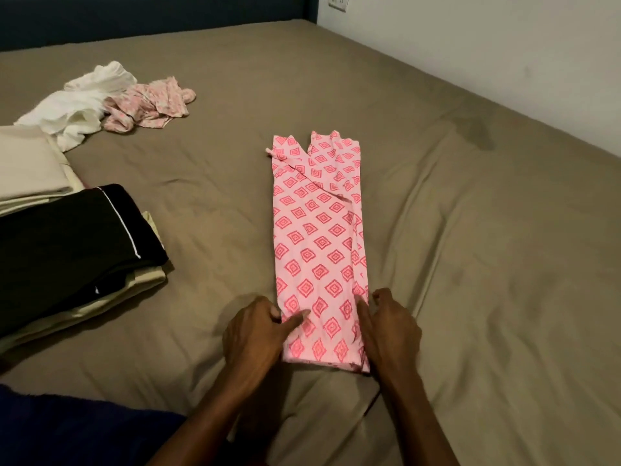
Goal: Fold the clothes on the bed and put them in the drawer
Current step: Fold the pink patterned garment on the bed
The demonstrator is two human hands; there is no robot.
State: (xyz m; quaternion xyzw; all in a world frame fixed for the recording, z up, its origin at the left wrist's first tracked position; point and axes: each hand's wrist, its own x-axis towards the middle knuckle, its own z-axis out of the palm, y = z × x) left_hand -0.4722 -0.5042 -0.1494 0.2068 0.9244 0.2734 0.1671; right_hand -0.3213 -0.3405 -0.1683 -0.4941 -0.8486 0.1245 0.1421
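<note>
The pink diamond-print garment (319,250) lies at the bed's (470,247) centre, already folded into a long narrow strip — a crosswise fold looks due next. The left hand (255,334) pinches its near-left edge; the right hand (386,327) grips the near-right edge. At 9 o'clock sits a folded stack (67,237); at 10 o'clock, a crumpled white garment (80,105) and a pale pink garment (148,102) await folding. No drawer shows.

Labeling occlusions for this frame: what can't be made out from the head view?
- Drawer: not in the head view at all.
- Folded stack: cut off by the left edge.
- Left hand and right hand grip on the pink patterned garment: fingertips tucked at its edges, hidden by the hands.
- White garment: too crumpled to identify.
</note>
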